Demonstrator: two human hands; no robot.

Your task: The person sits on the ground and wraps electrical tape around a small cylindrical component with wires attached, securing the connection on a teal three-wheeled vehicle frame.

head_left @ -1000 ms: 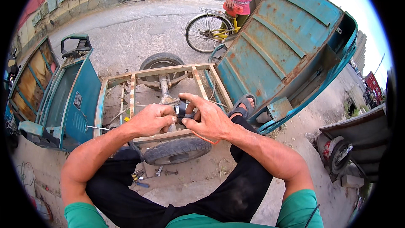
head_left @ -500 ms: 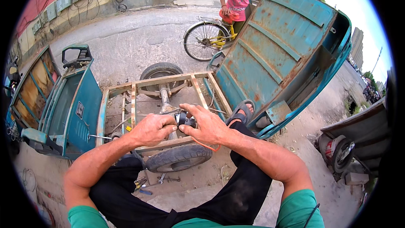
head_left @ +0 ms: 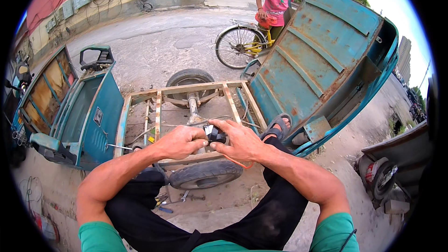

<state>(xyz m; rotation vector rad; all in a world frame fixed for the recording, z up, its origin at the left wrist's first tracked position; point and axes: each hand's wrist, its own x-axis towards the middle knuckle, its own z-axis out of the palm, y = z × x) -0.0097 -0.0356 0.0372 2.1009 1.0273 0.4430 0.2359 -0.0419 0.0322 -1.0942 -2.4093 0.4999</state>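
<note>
Both forearms rise from green short sleeves (head_left: 103,237), elbows bent outward, and converge at centre above black-trousered, parted legs (head_left: 261,210). The left hand (head_left: 184,141), knuckles up, is curled nearly closed, its thumb beside the bent forefinger; what lies between its fingertips is hidden. The right hand (head_left: 239,141) arches half open, forefinger over and thumb below a small, black, blocky part (head_left: 216,135), which it holds between the hands. A thin orange cord (head_left: 240,164) loops beneath the right hand. Below lie a worn black rubber tyre (head_left: 205,175) and scattered metal hand tools (head_left: 183,197) on dusty, pale ground (head_left: 219,221). Beyond the hands extends a rust-stained, cream-coloured open frame (head_left: 186,87), flanked by a teal sheet-metal front body (head_left: 99,126) at left and a tilted, rusted teal cargo bed (head_left: 305,53) at right. Farther off stand a yellow bicycle (head_left: 254,46), a person in pink (head_left: 275,0) and a cream-and-red wall (head_left: 93,11).
</note>
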